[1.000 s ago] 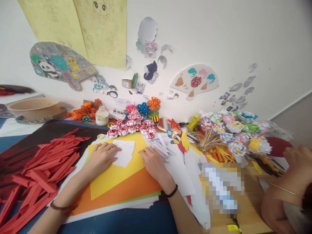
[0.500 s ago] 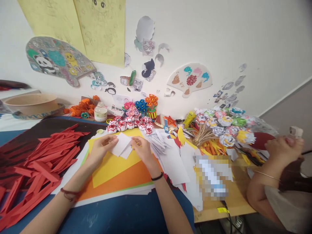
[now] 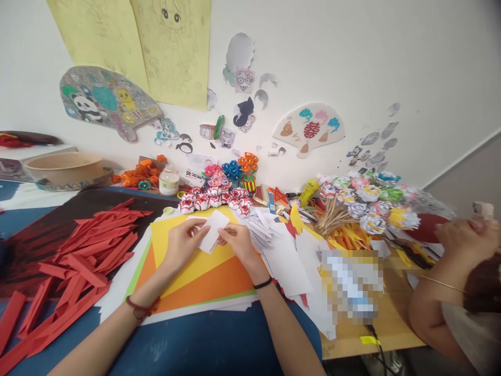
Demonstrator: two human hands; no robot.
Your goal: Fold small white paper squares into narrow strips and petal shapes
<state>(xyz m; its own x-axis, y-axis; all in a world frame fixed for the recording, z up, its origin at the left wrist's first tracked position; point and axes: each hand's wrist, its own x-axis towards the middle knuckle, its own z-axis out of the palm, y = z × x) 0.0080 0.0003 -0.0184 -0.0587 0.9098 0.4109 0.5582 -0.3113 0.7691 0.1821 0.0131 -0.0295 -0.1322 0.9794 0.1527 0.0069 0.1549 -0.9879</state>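
A small folded piece of white paper (image 3: 213, 232) is held up between my two hands. My left hand (image 3: 185, 241) pinches its left side, thumb in front. On the right edge, the thumb and fingers of my right hand (image 3: 238, 241) are closed. Below both hands lie a yellow sheet (image 3: 188, 274) and an orange sheet (image 3: 211, 284), stacked on white and green paper. Just right of my right hand is a pile of white paper slips (image 3: 261, 232). Red-and-white paper pieces (image 3: 213, 201) sit behind the paper.
Folded red paper strips (image 3: 86, 261) heap up at the left. A glass jar (image 3: 168, 181) and small flower pots stand along the wall. Paper flowers on sticks (image 3: 364, 201) lie at the right. Another person's hand (image 3: 465, 240) holds something at the far right.
The white paper's two offset layers now lie nearly over each other, making a narrower shape. My hands stay on it. The view has shifted slightly left.
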